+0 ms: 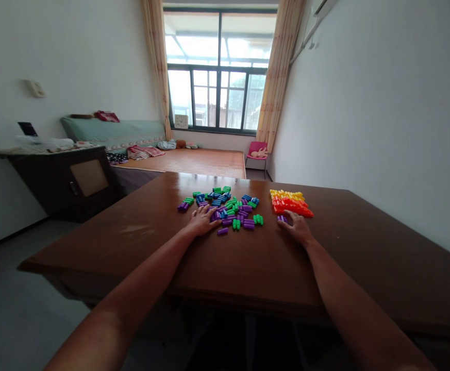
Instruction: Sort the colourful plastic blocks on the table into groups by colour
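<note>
A loose heap of small, ridged plastic pieces [232, 204] in green, blue and purple lies on the brown table; their exact kind is too small to make out. My left hand [201, 221] rests at the heap's near left side, fingers spread over some purple pieces. A single purple piece [222, 232] lies just in front of the heap. To the right, my right hand [299, 226] has its thumb and fingers around purple pieces [282, 219] on the tabletop. Just beyond it, red-orange pieces [292, 206] sit in a tight row, with yellow pieces [286, 194] lined up behind them.
The glossy table [139, 268] extends to both sides of my arms. Past its far edge are a low bed [205, 161], a pink chair [256, 150] and a window. A dark cabinet [60, 180] stands on the left, and a white wall runs along the right.
</note>
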Demonstrator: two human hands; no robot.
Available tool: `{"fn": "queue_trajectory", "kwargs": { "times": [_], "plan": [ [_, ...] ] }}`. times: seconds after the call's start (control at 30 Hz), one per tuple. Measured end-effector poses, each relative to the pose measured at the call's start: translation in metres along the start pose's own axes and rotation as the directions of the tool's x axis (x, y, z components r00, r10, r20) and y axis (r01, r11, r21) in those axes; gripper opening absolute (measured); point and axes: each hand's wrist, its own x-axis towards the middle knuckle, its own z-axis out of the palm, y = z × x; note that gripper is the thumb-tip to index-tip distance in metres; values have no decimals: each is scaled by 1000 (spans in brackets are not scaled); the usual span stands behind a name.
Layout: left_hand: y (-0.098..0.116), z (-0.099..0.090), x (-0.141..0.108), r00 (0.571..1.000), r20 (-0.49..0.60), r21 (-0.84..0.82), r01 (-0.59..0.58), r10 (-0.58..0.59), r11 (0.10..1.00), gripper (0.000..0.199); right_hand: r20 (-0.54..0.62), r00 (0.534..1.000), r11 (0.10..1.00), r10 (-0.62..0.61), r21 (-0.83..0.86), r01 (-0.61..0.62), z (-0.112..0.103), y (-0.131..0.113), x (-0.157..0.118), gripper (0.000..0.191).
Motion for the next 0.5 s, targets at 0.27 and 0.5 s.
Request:
{"fn": "queue_trajectory", "kwargs": {
  "times": [0.27,0.5],
  "plan": [
    [12,-4,-14,902,-367,50,-226,229,973,39,32,929,929,-369,-10,369,4,-79,-14,39],
    [26,-9,-25,856,-223,23,-473,466,881,30,256,838,843,-481,-128,523,20,-118,-28,36]
  ]
}}
